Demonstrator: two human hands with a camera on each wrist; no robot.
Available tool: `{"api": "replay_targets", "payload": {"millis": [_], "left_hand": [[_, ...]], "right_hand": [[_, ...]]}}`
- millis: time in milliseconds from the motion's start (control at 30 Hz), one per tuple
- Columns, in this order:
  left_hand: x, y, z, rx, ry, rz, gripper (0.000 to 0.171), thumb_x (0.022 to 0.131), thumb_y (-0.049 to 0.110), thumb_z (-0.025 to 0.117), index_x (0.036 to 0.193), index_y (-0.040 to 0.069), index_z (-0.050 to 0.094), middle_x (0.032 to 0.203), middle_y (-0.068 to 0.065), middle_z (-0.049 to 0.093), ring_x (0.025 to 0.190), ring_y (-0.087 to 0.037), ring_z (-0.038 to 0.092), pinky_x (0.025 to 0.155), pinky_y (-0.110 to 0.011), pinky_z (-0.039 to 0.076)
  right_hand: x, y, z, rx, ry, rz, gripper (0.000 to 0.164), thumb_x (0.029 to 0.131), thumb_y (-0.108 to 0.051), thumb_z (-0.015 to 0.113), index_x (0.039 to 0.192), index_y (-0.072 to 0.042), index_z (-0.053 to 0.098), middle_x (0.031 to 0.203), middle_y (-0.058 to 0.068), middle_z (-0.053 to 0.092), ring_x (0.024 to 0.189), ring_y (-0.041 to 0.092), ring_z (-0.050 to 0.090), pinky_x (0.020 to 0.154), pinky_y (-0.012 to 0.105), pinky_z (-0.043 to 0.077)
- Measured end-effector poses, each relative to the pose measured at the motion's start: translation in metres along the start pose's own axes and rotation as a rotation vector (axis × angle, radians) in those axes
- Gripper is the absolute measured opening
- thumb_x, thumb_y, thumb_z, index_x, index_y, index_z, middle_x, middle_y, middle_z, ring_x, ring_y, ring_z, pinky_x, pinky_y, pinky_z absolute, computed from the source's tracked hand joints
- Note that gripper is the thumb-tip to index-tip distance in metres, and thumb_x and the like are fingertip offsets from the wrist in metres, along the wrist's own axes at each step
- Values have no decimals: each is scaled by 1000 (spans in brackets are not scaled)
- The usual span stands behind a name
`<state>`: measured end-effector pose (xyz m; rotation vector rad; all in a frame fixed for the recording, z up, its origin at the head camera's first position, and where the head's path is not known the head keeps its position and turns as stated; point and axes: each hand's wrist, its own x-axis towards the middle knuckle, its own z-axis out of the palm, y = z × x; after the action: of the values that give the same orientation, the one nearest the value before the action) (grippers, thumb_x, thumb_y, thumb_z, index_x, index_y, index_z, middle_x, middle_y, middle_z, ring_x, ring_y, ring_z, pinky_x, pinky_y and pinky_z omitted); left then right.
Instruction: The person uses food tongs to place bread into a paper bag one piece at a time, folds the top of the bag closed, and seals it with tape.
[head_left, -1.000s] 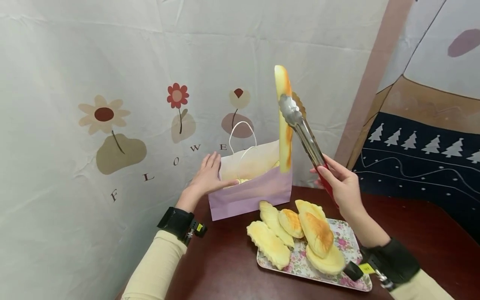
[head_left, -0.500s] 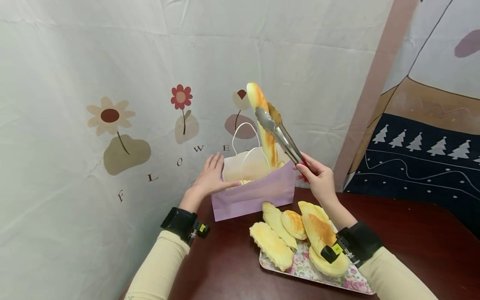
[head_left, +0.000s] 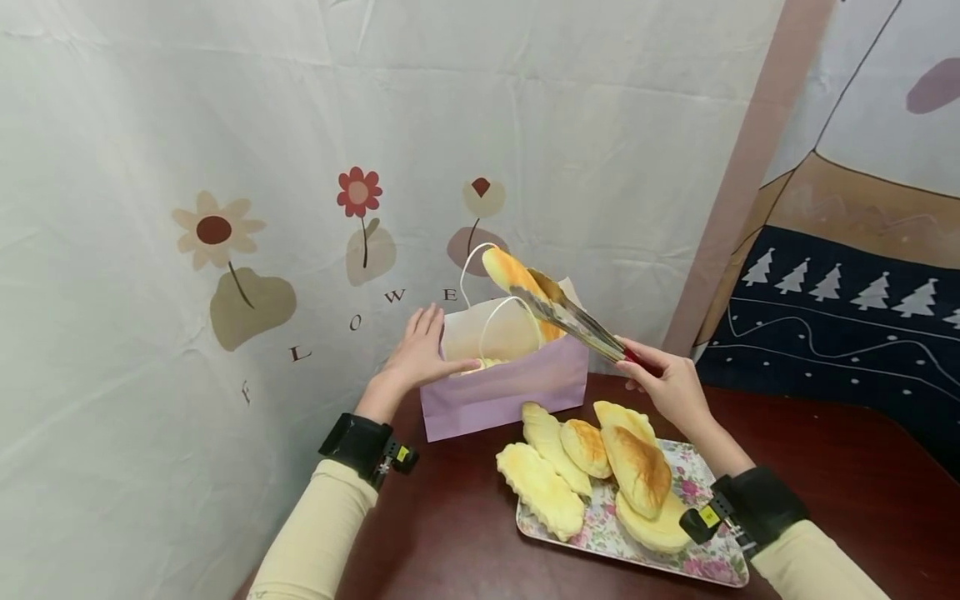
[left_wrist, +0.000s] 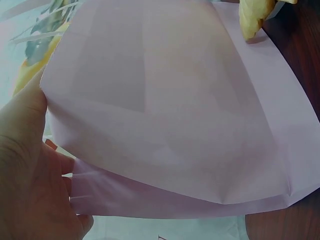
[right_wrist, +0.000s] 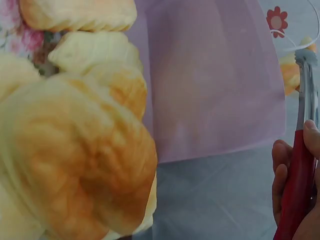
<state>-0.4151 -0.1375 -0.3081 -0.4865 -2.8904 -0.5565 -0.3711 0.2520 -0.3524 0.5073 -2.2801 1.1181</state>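
My right hand (head_left: 671,385) grips red-handled metal tongs (head_left: 588,331). Between the tong heads is a long baguette (head_left: 504,271), tilted, with its lower end inside the lilac paper bag (head_left: 504,393) and its upper end above the rim. My left hand (head_left: 414,357) holds the bag's left edge, thumb over the front rim and fingers along the side. In the left wrist view the front panel of the paper bag (left_wrist: 165,115) hides most of its inside. The right wrist view shows the red handle of the tongs (right_wrist: 296,180) in my fingers.
A floral tray (head_left: 600,521) stands in front of the bag with several breads, among them a browned bun (head_left: 637,471) and a pale ridged loaf (head_left: 542,490). White string handles (head_left: 483,333) rise from the bag. Behind is a printed cloth wall (head_left: 360,108); the table (head_left: 442,533) is dark wood.
My right hand has brought the tongs left and lowered them, and the baguette has gone from upright above the bag's right side to partly inside it. The left hand stays put.
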Motion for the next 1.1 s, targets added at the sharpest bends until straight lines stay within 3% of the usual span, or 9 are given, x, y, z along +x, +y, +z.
{"api": "replay_targets", "payload": {"millis": [300, 667, 833, 1100], "left_hand": [[1, -2, 1, -10, 11, 1, 119, 79, 68, 68, 160, 3, 10, 169, -14, 3, 156, -35, -1, 123, -56, 21], [1, -1, 1, -5, 2, -4, 120, 79, 68, 68, 160, 4, 8, 170, -12, 0, 156, -34, -4, 124, -56, 19], [0, 0, -1, -5, -4, -8, 120, 79, 69, 68, 161, 5, 7, 170, -11, -1, 156, -34, -4, 124, -55, 20], [-1, 0, 1, -8, 2, -7, 123, 77, 70, 69, 161, 5, 7, 170, -11, 0, 156, -34, -2, 123, -55, 21]], "right_hand": [[-12, 15, -10, -88, -36, -24, 42, 93, -19, 70, 135, -16, 65, 87, 13, 76, 63, 14, 68, 51, 19, 51], [-21, 19, -15, -55, -101, 29, 45, 94, -21, 69, 138, -15, 61, 98, 17, 75, 65, 6, 66, 61, 19, 56], [-25, 19, -17, -58, -93, 40, 46, 94, -20, 70, 139, -13, 60, 95, 16, 74, 66, 2, 64, 62, 17, 55], [-37, 20, -22, -52, -54, 61, 47, 94, -18, 70, 140, -13, 59, 97, 18, 73, 71, 8, 67, 66, 13, 54]]}}
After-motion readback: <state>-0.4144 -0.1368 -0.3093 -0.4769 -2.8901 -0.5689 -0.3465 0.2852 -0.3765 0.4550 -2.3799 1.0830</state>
